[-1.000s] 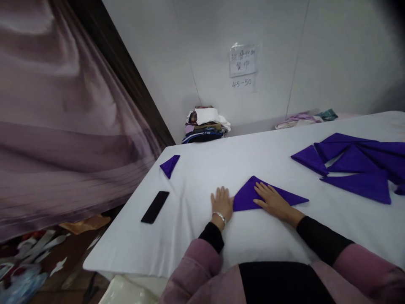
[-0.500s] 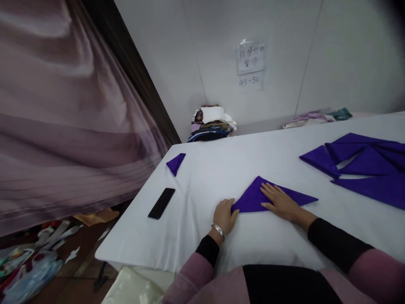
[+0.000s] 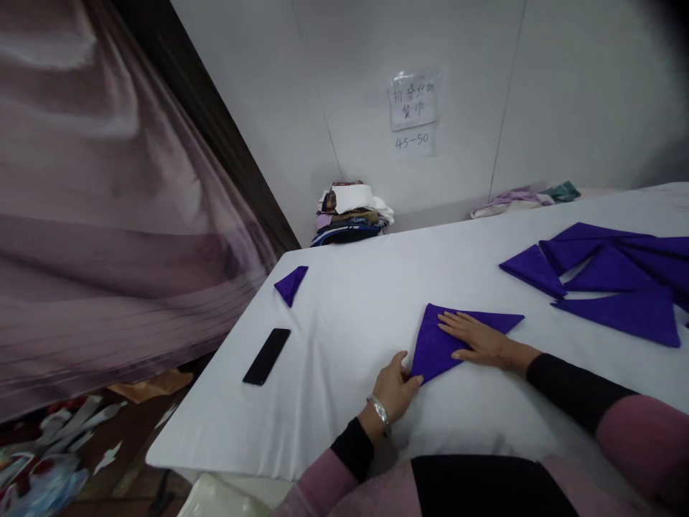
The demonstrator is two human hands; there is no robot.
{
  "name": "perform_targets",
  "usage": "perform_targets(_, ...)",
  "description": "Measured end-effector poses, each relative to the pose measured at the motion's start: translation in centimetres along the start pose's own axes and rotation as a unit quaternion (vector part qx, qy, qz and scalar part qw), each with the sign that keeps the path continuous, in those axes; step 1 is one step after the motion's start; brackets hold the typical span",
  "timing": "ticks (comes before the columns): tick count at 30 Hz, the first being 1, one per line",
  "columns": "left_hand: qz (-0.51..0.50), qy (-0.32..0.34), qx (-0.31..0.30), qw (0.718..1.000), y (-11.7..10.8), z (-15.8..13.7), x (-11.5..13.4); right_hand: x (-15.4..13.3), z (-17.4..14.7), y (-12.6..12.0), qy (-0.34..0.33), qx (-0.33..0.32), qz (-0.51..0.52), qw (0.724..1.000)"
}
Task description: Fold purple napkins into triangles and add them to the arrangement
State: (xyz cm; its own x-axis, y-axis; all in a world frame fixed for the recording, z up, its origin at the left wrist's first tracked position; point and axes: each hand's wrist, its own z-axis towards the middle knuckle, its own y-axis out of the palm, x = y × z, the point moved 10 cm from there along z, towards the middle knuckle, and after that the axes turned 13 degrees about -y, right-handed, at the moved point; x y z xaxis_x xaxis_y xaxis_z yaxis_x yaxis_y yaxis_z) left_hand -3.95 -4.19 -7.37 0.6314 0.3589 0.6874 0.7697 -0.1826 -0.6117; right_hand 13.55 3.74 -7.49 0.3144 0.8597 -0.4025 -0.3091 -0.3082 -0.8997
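"Where is the folded, purple, triangular cloth [image 3: 428,348]?"

"Flat on the white-covered table [image 3: 334,402], in front of the person, between both hands."

"How are those hands?"

"The right hand [image 3: 479,342] lies palm down on the cloth, fingers extended, pressing without gripping. The left hand [image 3: 397,388], wearing a silver-coloured bracelet [image 3: 379,414], is half curled at the near left corner, its thumb touching the fabric; I can't tell whether it pinches it."

"And around them?"

"To the right, a loose spread of purple folded cloths [image 3: 608,269]. To the left, a black, rectangular phone [image 3: 267,357], with a small purple folded piece [image 3: 291,286] beyond it."

"Farther off?"

"A stack of mixed-colour folded fabrics [image 3: 352,215] by the far edge, below a white handwritten paper sign [image 3: 414,104] on the wall."
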Motion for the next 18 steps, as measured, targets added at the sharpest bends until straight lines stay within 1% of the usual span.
perform_targets(3,-0.002,-0.012,0.002,1.0,0.5,0.5,0.2,-0.3,0.2,-0.2,0.01,-0.007,0.003,1.0)
perform_targets(5,-0.023,-0.017,-0.001,1.0,0.8,0.7,0.1,-0.6,0.3,-0.6,0.008,-0.009,0.007,1.0)
perform_targets(8,-0.096,-0.038,-0.027,0.994,1.4,0.9,-0.4,-1.3,0.5,-1.3,-0.008,-0.003,0.01,1.0)
perform_targets(10,-0.144,-0.054,-0.048,0.987,1.7,0.8,-0.7,-2.3,0.7,-1.8,-0.023,0.011,0.004,1.0)
perform_targets(13,-0.175,-0.064,-0.064,0.98,1.9,0.4,-0.6,-5.2,1.1,-2.0,-0.05,0.041,-0.009,0.998)
perform_targets(16,-0.192,-0.068,-0.072,0.976,2.0,0.0,-0.2,-9.1,1.9,-0.5,-0.064,0.062,-0.009,0.996)
perform_targets(18,-0.203,-0.067,-0.076,0.974,2.1,-0.3,0.0,-10.9,2.4,0.7,-0.041,0.083,-0.003,0.996)
